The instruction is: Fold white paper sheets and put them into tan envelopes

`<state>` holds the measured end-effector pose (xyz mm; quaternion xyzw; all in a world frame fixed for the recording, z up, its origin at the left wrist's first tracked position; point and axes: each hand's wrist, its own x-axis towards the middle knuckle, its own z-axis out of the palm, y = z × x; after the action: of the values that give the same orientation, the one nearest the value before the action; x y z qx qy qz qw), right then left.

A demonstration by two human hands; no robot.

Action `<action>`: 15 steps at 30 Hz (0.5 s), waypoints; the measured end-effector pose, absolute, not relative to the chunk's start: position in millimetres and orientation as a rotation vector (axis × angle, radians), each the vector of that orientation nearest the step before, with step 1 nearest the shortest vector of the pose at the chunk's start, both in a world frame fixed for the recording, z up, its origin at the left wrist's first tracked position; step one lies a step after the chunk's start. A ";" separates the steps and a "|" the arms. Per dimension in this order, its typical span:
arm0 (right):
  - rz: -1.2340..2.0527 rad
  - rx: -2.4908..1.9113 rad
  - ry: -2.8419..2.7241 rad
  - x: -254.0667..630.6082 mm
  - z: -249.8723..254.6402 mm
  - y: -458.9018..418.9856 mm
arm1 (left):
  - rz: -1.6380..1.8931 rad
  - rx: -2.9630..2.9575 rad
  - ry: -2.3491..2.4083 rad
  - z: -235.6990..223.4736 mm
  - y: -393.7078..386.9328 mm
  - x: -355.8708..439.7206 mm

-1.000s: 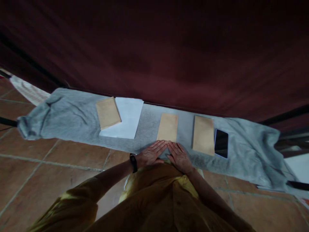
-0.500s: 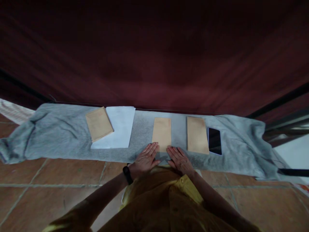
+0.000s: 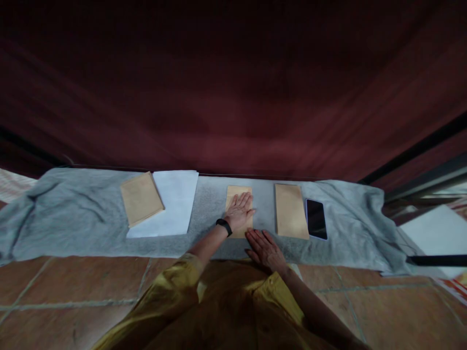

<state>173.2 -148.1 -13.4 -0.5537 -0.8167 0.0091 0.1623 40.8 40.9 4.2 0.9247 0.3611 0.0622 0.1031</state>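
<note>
Envelope (image 3: 240,189) is already lying flat under left hand (image 3: 238,212), fingers slightly apart; right hand (image 3: 266,250), fingers together, is resting at its near corner.

Grey cloth (image 3: 209,204) under white paper (image 3: 177,199), brown envelopes (image 3: 291,211) and phone (image 3: 316,219).

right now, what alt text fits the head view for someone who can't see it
A person's left hand lies flat on brown paper on a grey cloth, the right hand at the paper's near right corner. To the left, a tilted brown stack overlaps white paper; to the right lie another brown stack and a phone.
</note>
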 end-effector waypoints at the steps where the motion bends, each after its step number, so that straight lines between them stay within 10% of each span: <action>1: 0.020 -1.582 -2.332 173.2 -13.0 -148.0 | 0.176 2.724 1.076 5.3 43.6 42.7; 15: 0.022 -1.564 -2.311 172.8 -15.1 -147.1 | 0.266 2.806 0.952 -2.2 -17.3 -10.9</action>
<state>172.8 -147.1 -15.1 -0.5520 -0.8153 0.0077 0.1746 -10.9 -17.3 -2.2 0.9399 0.3189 0.0890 0.0831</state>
